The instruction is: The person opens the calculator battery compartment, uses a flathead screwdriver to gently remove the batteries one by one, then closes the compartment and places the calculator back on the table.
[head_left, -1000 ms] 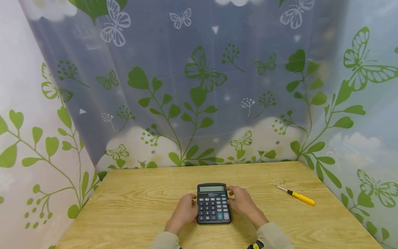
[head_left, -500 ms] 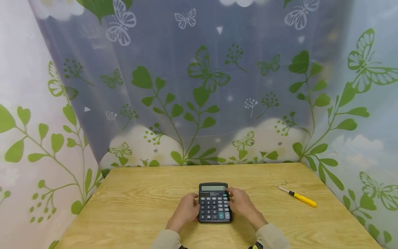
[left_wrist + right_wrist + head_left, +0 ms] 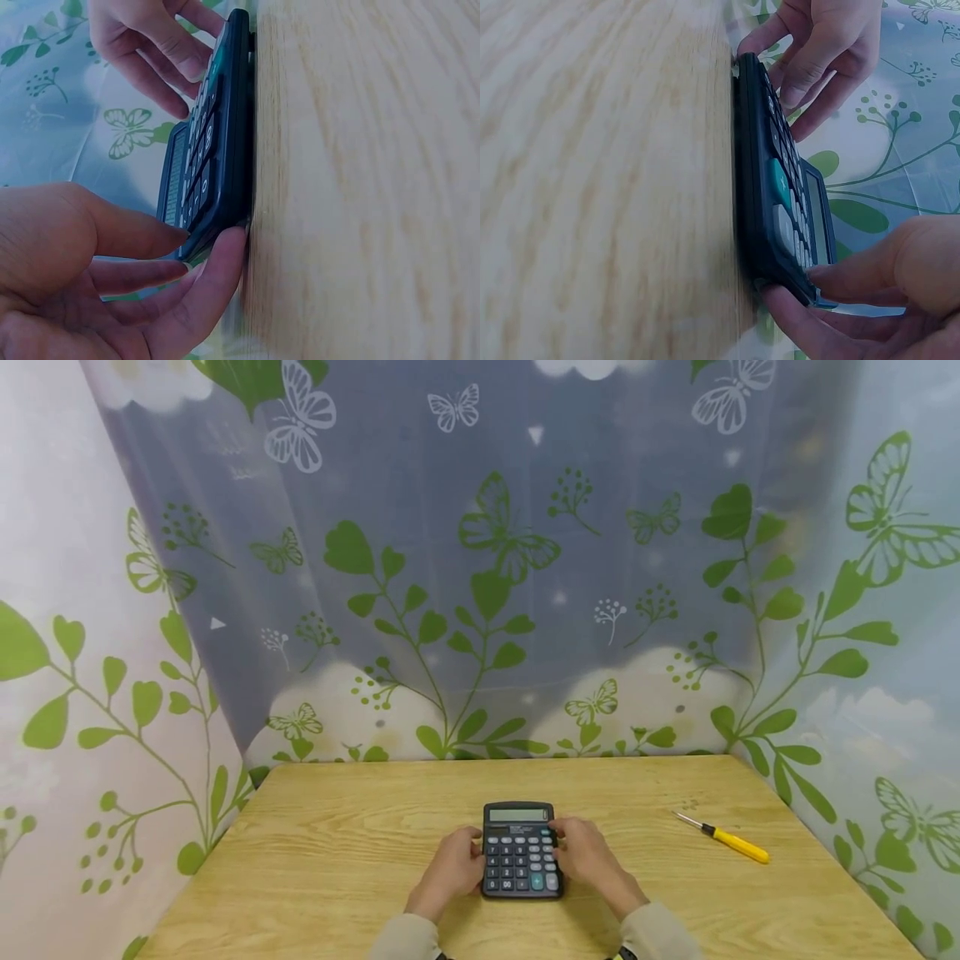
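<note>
A dark calculator (image 3: 522, 850) with a grey display and one teal key lies face up on the wooden table, its screen end away from me. My left hand (image 3: 453, 862) holds its left edge; in the left wrist view the thumb (image 3: 142, 236) is at the top edge and a fingertip (image 3: 231, 244) reaches underneath. On the opposite edge, my right hand (image 3: 588, 856) grips in the same manner, its thumb (image 3: 855, 274) over the key side and a finger (image 3: 791, 311) at the underside. The undersides of the fingers are partly hidden.
A screwdriver (image 3: 731, 841) with a yellow handle lies on the table to the right, its metal tip pointing back and left. Patterned cloth (image 3: 420, 610) with leaves and butterflies hangs behind the wooden table (image 3: 352, 810) and along both sides.
The head view has shifted slightly, so everything sits a little further right. My right fingers have slid a little toward me along the calculator's edge; both hands still hold it.
</note>
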Available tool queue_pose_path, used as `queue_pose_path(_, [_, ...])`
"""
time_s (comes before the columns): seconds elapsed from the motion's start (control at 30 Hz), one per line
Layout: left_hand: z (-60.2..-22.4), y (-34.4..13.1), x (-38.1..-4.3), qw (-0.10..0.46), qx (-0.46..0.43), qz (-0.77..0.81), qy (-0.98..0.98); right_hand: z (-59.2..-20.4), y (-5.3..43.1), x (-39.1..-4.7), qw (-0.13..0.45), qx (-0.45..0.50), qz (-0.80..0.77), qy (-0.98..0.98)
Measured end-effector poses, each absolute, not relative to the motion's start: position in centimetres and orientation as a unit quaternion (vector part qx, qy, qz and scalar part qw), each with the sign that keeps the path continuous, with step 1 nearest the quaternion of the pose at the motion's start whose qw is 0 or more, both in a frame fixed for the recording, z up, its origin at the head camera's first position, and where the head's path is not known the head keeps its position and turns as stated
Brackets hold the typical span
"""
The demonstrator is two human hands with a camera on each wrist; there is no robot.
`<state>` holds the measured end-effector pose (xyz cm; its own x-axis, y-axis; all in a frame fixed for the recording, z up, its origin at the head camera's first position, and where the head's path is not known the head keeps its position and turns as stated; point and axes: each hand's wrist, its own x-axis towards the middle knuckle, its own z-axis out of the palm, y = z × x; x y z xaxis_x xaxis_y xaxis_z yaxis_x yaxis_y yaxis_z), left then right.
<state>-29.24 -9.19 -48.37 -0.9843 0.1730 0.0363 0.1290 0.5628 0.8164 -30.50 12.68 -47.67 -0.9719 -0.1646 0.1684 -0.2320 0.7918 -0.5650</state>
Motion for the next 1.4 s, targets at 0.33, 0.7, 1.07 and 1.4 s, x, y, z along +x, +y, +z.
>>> queue_pose_path(0.33, [-48.39, -9.27, -29.27, 0.024, 0.093, 0.453, 0.887, -47.38, 12.68, -30.57, 0.053, 0.109, 0.302, -0.945])
queue_pose_path(0.7, [-48.35, -9.19, -28.97, 0.031, 0.089, 0.447, 0.889, -47.52, 12.68, -30.28, 0.057, 0.113, 0.297, -0.946])
queue_pose_path(1.07, [-48.07, -9.24, -28.82, 0.031, 0.084, 0.430, 0.898, -47.50, 12.60, -30.44, 0.056, 0.117, 0.308, -0.943])
queue_pose_path(1.4, [-48.00, -9.21, -28.78, 0.044, 0.076, 0.428, 0.900, -47.66, 12.64, -30.38, 0.062, 0.116, 0.302, -0.944])
